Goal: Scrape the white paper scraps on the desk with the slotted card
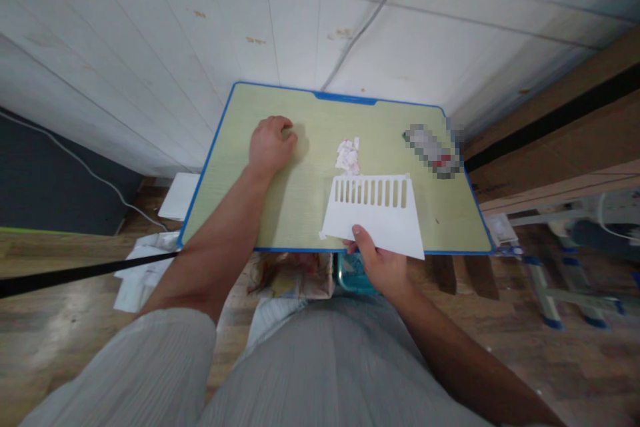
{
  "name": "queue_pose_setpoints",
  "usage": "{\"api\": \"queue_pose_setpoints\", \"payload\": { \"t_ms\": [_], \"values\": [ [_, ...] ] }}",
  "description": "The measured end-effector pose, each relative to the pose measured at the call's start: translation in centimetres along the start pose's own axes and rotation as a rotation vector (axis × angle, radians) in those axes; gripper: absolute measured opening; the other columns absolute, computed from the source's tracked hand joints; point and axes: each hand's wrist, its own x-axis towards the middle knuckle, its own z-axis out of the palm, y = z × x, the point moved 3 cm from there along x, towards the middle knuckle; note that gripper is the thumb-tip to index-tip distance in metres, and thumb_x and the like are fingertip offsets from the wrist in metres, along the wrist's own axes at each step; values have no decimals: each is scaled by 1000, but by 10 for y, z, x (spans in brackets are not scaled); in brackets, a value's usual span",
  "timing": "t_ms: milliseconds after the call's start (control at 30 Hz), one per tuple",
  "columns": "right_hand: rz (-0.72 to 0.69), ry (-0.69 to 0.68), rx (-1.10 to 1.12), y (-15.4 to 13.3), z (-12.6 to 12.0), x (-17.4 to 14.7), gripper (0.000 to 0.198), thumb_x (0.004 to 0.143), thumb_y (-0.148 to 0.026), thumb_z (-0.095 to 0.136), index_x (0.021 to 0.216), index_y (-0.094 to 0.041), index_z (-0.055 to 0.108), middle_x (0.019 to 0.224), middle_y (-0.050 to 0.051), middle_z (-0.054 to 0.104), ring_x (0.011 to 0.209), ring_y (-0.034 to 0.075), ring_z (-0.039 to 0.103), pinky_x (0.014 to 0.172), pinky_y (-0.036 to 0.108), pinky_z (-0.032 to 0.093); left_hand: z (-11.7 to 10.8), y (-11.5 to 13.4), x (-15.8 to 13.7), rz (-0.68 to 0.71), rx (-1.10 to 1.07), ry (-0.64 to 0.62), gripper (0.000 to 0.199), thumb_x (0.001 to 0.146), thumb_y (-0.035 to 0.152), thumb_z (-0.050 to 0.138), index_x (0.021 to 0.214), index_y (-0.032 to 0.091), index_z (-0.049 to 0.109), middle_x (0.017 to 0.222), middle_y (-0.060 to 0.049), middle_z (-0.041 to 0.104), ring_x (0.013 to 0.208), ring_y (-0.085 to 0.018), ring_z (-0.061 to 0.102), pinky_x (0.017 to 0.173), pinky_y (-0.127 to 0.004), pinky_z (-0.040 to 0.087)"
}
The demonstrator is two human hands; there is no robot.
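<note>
My right hand [383, 263] grips the lower edge of a white paper sheet [370, 223], with the thumb on top and fingers beneath. A row of several narrow slots is cut along the sheet's far side, and the sheet lies partly over the board's near edge. Just beyond it is a small heap of white paper scraps [347, 157]. On the left part of the board rests my left hand [271, 145], its fingers loosely curved, a gap between thumb and forefinger, and nothing visible in it. The underside of that hand is hidden.
Both hands are over a pale yellow-green table board [310, 147] with a blue rim. A pixelated, blurred-out object [433, 150] lies at its right. Behind stands a white panelled wall [295, 20]; large cardboard boxes [560, 113] are at the right. A turquoise basket [355, 273] is below the near edge.
</note>
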Motion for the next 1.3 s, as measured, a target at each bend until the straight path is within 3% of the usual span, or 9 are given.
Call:
{"api": "queue_pose_setpoints", "payload": {
  "t_ms": [133,433,600,733,867,967,1133,1300],
  "values": [
    [-19,14,-35,0,-14,10,63,106,-83,75,69,-32,72,65,6,75,65,28,76,76,47,75,0,1,1,-10,-1,12,24,98,26,66,119,24,77,135,-15,81,134,-37,69,128,-54,51],
    [85,9,-111,22,-79,15,66,99,-89,81,69,-30,76,62,7,76,67,32,81,82,49,75,-1,0,1,-11,-16,8,22,98,27,67,118,25,76,135,-12,82,134,-36,69,128,-51,51],
    [99,-37,-16,15,-89,9,61,95,-85,88,74,-28,82,67,8,80,57,28,74,62,45,72,-3,1,1,-1,-12,-8,22,99,28,68,119,23,77,135,-14,82,134,-37,68,127,-53,52],
    [63,-127,-19,5,-91,13,61,99,-80,86,68,-29,78,64,8,77,60,28,74,63,44,71,-2,0,1,-5,-15,6,20,99,28,67,118,25,75,134,-12,81,133,-36,67,127,-52,52],
    [91,-15,10,2,-82,15,60,95,-83,89,72,-29,78,62,7,76,56,28,73,60,46,71,-2,2,1,-10,-14,1,18,99,27,67,116,25,75,134,-13,80,134,-37,68,126,-53,52],
    [104,42,59,1,-58,15,58,94,-84,89,81,-28,79,64,5,77,53,27,73,60,46,71,-1,3,1,-32,-19,-10,20,100,26,66,117,23,75,137,-16,79,135,-38,68,128,-53,50],
    [67,-159,100,-6,-7,17,66,100,-88,78,70,-28,76,65,6,78,62,28,82,78,47,78,1,2,2,-15,-33,4,23,98,23,66,119,24,75,136,-13,80,134,-36,69,127,-53,51],
    [26,-223,26,-8,3,17,67,106,-82,75,63,-30,75,63,6,77,71,29,85,91,49,78,-3,7,0,7,-29,3,21,100,22,69,119,23,77,135,-14,81,134,-37,70,126,-54,53]
  ]
}}
